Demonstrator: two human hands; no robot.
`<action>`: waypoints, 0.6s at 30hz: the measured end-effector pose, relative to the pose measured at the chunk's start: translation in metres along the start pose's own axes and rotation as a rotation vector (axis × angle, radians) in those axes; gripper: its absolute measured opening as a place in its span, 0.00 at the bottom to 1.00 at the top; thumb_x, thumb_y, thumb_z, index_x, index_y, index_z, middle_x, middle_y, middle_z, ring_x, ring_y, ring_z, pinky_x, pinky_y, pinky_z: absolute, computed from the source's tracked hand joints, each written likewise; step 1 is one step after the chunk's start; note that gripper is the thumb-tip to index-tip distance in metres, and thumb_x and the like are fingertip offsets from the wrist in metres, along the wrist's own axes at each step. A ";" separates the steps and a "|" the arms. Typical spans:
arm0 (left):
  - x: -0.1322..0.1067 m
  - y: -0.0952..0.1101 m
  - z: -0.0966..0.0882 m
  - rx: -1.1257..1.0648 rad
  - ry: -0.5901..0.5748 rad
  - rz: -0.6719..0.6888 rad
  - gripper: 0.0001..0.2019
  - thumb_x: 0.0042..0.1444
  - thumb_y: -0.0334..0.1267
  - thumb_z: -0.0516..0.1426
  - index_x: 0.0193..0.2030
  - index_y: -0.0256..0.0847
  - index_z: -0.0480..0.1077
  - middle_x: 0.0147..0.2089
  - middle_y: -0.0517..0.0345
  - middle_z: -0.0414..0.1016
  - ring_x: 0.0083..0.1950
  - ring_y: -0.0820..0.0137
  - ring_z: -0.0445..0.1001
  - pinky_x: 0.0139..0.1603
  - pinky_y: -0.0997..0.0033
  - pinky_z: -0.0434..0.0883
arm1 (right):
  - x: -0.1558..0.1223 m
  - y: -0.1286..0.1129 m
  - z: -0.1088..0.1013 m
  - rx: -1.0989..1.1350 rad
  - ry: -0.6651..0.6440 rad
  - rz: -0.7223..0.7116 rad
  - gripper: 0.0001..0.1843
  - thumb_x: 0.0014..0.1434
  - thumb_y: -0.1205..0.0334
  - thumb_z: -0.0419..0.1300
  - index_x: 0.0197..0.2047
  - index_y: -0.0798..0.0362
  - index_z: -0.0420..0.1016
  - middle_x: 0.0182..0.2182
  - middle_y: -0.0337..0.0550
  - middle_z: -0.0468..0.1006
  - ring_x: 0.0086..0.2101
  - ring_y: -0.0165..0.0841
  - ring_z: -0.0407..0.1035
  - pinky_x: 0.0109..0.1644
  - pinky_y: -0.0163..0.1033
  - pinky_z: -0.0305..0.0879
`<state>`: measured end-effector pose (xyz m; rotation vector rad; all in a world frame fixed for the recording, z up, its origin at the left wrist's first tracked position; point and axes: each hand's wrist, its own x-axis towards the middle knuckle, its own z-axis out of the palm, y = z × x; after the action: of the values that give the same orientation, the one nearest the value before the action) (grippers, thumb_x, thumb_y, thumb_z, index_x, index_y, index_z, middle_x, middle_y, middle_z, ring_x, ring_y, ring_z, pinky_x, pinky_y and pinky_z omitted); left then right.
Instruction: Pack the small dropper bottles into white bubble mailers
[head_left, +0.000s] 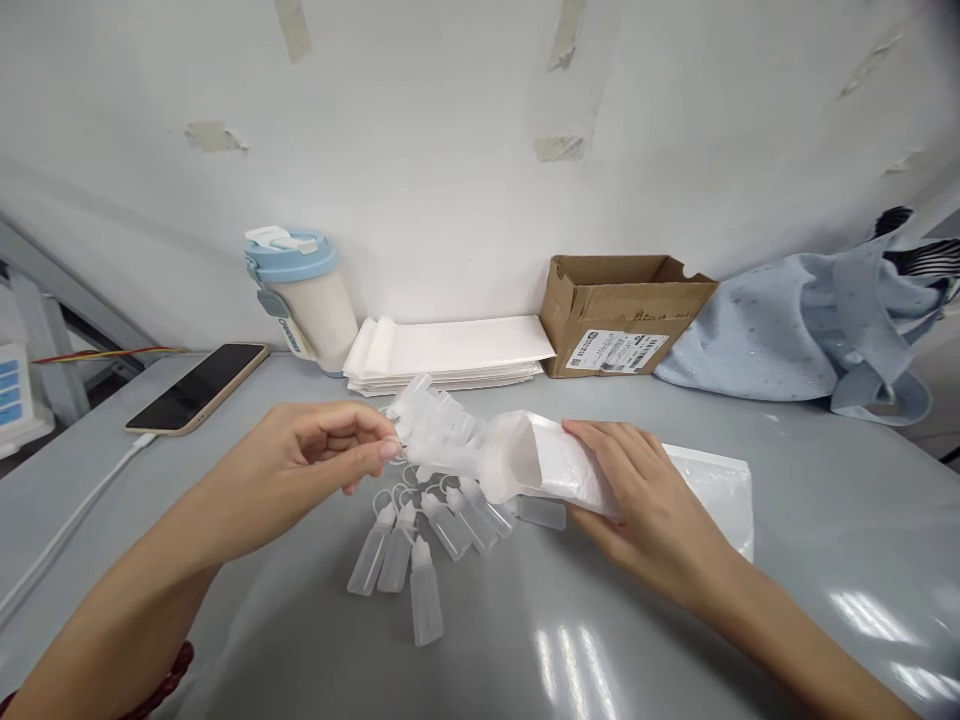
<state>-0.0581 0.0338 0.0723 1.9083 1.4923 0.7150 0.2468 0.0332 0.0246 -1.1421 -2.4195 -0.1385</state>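
Note:
My left hand (330, 450) is closed in a pinch at the neck end of a small clear squeeze bottle (446, 459). That bottle lies sideways, its base at the mouth of a white padded mailer bag (559, 455). Fingers of my right hand (637, 490) wrap round the bag and hold its mouth open toward the left. Below my left fingertips, several needle-tip squeeze bottles (426, 590) with looped cap straps lie on the table. More clear bottles (435, 405) are heaped behind, partly blurred. One bottle (544, 513) sits partly under the bag.
A stack of flat white mailer bags (457, 345) lies along the wall, between a blue-lidded cup (315, 300) and an open cardboard box (622, 315). A phone (199, 388) with a white cable is at the left, a light-blue cloth bag (780, 330) at the right.

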 end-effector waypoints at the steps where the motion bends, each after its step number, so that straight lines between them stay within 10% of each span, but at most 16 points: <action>1: -0.001 0.002 0.002 -0.009 0.023 0.009 0.10 0.56 0.47 0.57 0.30 0.47 0.75 0.22 0.63 0.71 0.23 0.75 0.67 0.23 0.81 0.67 | 0.000 -0.001 0.000 -0.001 -0.007 -0.005 0.28 0.55 0.68 0.53 0.59 0.54 0.54 0.48 0.53 0.72 0.45 0.44 0.66 0.46 0.51 0.64; 12: -0.013 0.033 0.065 -0.070 -0.036 0.125 0.08 0.59 0.37 0.54 0.35 0.45 0.76 0.25 0.63 0.74 0.26 0.74 0.68 0.24 0.79 0.66 | -0.004 -0.020 -0.001 0.065 -0.018 -0.095 0.28 0.55 0.71 0.54 0.59 0.60 0.55 0.49 0.56 0.72 0.46 0.44 0.65 0.47 0.50 0.63; 18: -0.017 0.029 0.068 -0.056 0.011 0.073 0.11 0.59 0.39 0.53 0.41 0.44 0.76 0.25 0.63 0.75 0.26 0.73 0.69 0.24 0.78 0.65 | -0.004 -0.020 -0.002 0.074 -0.001 -0.088 0.28 0.55 0.71 0.54 0.59 0.62 0.57 0.49 0.57 0.71 0.47 0.44 0.64 0.48 0.49 0.63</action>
<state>0.0064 0.0032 0.0474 1.9279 1.4008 0.7924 0.2350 0.0164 0.0268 -1.0046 -2.4552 -0.0759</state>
